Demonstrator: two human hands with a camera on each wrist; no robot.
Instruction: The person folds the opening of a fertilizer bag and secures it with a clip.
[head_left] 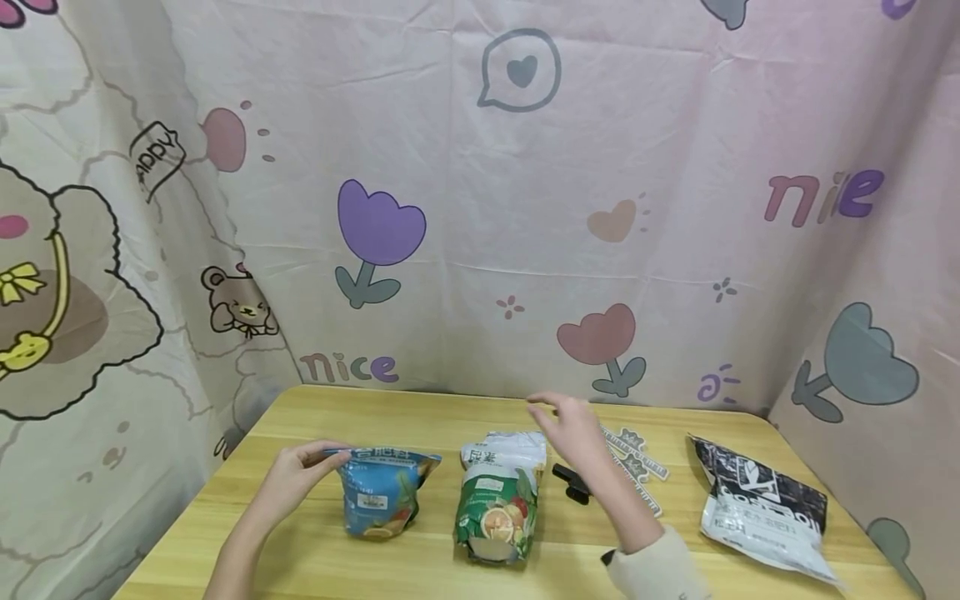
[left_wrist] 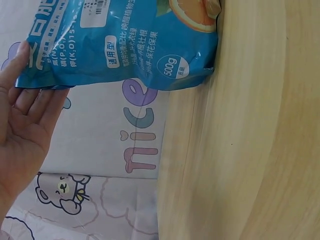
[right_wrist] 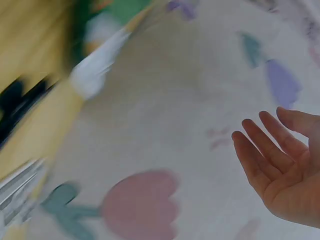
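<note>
My left hand point(head_left: 296, 481) pinches the top left corner of a blue fertilizer bag point(head_left: 375, 492) between thumb and fingers. In the left wrist view, the blue bag point(left_wrist: 135, 45) shows an orange slice and a 500g mark, and the left hand point(left_wrist: 25, 120) holds its edge. My right hand point(head_left: 572, 429) is raised above the table, right of a green and white bag point(head_left: 498, 500), touching nothing. In the right wrist view the right hand point(right_wrist: 280, 165) has its fingers spread and bare, while the objects there are blurred.
A black clip-like object point(head_left: 573, 483) lies beside the right forearm. Flat grey and white strips with cut-out shapes point(head_left: 637, 462) are partly hidden by that forearm. A black and white bag point(head_left: 765, 508) lies at the right of the wooden table point(head_left: 420, 579). A printed curtain point(head_left: 465, 333) hangs behind.
</note>
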